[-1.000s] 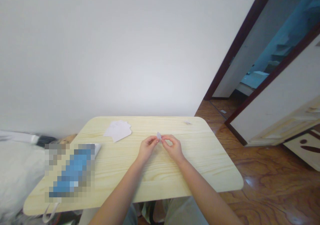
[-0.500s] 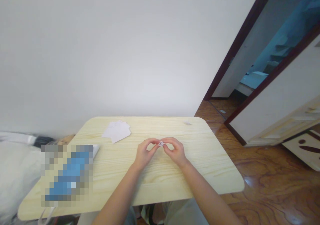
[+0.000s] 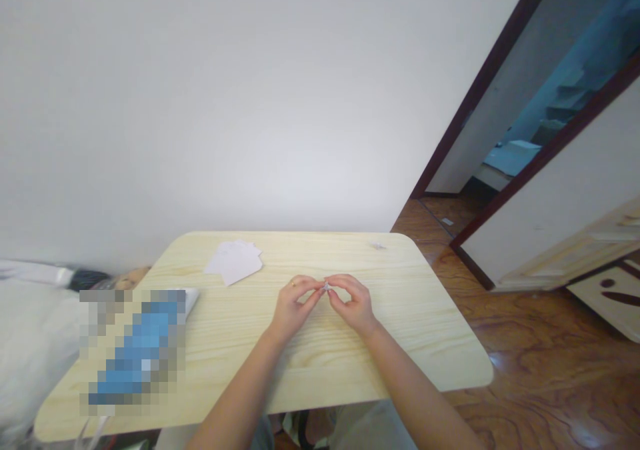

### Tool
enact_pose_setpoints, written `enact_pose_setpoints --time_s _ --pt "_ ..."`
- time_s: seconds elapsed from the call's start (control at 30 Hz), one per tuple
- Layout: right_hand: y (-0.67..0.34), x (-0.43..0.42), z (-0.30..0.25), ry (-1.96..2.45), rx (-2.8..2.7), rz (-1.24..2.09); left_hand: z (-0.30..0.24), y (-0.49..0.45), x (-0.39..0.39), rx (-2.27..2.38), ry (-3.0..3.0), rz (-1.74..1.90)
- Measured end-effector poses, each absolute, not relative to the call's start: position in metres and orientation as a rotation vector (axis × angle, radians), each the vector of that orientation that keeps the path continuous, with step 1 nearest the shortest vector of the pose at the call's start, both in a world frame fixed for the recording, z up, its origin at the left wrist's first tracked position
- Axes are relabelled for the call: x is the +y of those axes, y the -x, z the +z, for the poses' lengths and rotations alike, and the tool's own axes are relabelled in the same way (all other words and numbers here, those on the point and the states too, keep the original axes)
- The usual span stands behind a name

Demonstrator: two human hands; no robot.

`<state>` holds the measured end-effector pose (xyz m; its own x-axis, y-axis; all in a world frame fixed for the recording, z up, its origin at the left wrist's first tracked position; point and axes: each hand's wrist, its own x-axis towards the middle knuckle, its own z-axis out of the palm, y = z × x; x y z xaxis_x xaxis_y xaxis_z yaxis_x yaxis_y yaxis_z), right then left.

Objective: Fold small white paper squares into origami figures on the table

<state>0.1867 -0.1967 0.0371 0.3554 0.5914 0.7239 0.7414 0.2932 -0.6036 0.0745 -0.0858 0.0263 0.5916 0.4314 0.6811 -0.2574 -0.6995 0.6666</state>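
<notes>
Between my two hands is a small piece of folded white paper (image 3: 327, 287), held above the middle of the table. My left hand (image 3: 295, 307) pinches its left side between thumb and forefinger. From the right, my right hand (image 3: 354, 307) grips it the same way, the fingertips of both hands almost meeting. Its exact folded shape is too small to make out. A stack of white paper sheets (image 3: 234, 262) lies fanned out on the table to the left. Near the far right corner rests another small folded white paper piece (image 3: 378, 245).
The pale wooden table (image 3: 415, 343) stands against a white wall (image 3: 300, 103). At its left lies a blurred-out blue item (image 3: 143, 347), with a strap hanging over the near edge. A doorway opens at the right, above a brown wooden floor (image 3: 530, 357).
Both hands keep their pinch on the folded paper, their fingers shifting slightly. The paper is a little more covered by the fingertips. The camera view has moved slightly.
</notes>
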Motion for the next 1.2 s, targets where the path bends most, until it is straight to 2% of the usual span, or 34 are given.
enact_pose_setpoints --time_s 0.3,0.6,1.2 --pt "-0.185 -0.197 0.039 1.368 -1.294 -0.128 0.030 -0.073 -0.091 0.322 -1.998 1.039" --pt "-0.186 -0.197 0.039 1.362 -1.307 -0.106 0.031 -0.074 -0.090 0.302 -1.977 0.952" --pt "-0.184 -0.195 0.038 1.383 -1.271 -0.155 0.036 -0.074 -0.093 0.273 -1.979 1.092"
